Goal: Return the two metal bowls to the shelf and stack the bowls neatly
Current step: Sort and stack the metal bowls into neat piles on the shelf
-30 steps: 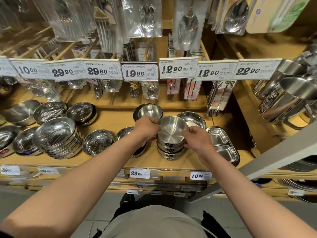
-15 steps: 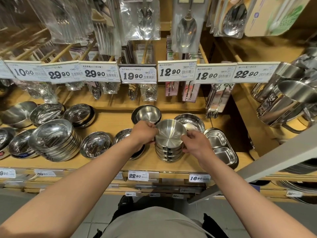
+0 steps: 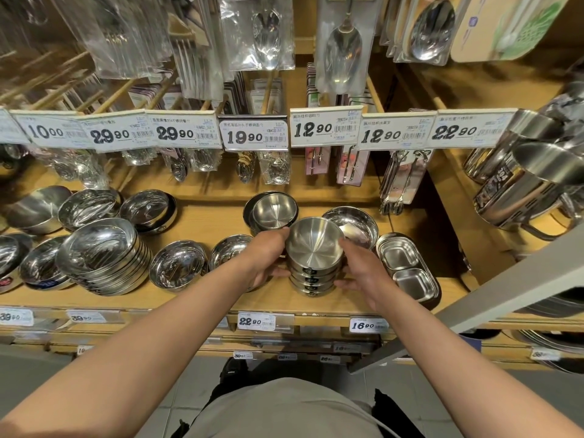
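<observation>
A stack of several small brushed-metal bowls (image 3: 313,248) stands near the front of the wooden shelf (image 3: 202,222). My left hand (image 3: 268,257) cups the stack's left side, thumb on the top bowl's rim and fingers lower down. My right hand (image 3: 360,270) cups its right side the same way. Both hands touch the stack, which stands upright on the shelf. A second pair of the same bowls (image 3: 273,211) sits just behind it.
A shiny bowl (image 3: 354,226) and a two-compartment metal tray (image 3: 407,270) lie to the right. A tall stack of wider bowls (image 3: 101,254) and loose bowls fill the left. Price tags and hanging spoons overhang the shelf; metal mugs (image 3: 521,188) stand at far right.
Both hands have slid from the top bowl's rim down around the sides of the stack. The stack stays in place on the shelf.
</observation>
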`<act>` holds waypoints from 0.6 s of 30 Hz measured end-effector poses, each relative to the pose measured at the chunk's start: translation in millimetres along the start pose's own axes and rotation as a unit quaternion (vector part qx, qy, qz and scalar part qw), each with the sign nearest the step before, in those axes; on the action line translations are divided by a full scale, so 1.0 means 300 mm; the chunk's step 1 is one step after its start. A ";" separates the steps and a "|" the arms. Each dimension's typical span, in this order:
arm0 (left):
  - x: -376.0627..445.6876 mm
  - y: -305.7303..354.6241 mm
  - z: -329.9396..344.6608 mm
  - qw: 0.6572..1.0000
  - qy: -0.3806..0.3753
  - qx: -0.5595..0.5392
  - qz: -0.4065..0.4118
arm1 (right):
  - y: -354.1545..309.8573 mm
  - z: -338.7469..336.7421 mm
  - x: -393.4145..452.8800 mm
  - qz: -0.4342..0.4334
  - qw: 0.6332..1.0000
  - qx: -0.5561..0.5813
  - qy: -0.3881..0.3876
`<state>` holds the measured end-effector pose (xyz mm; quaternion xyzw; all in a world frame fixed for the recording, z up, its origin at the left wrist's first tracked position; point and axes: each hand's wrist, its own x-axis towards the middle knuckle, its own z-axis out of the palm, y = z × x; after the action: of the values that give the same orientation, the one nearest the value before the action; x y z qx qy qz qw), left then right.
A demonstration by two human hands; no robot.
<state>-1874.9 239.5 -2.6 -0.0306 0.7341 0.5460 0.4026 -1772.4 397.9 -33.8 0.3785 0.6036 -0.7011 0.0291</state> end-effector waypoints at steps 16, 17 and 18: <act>-0.016 -0.009 -0.030 0.998 0.050 0.008 0.047 | 0.022 -0.076 0.030 -0.015 0.998 0.051 0.044; -0.015 -0.011 -0.046 0.996 0.063 0.015 0.056 | 0.032 -0.098 0.035 -0.026 0.996 0.056 0.065; -0.015 -0.015 -0.064 0.995 0.076 0.024 0.062 | 0.043 -0.117 0.042 -0.029 0.995 0.042 0.088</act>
<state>-1880.3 219.9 -1.7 -0.0166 0.7761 0.5480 0.3115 -1757.4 430.1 -51.0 0.4218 0.5847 -0.6904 -0.0608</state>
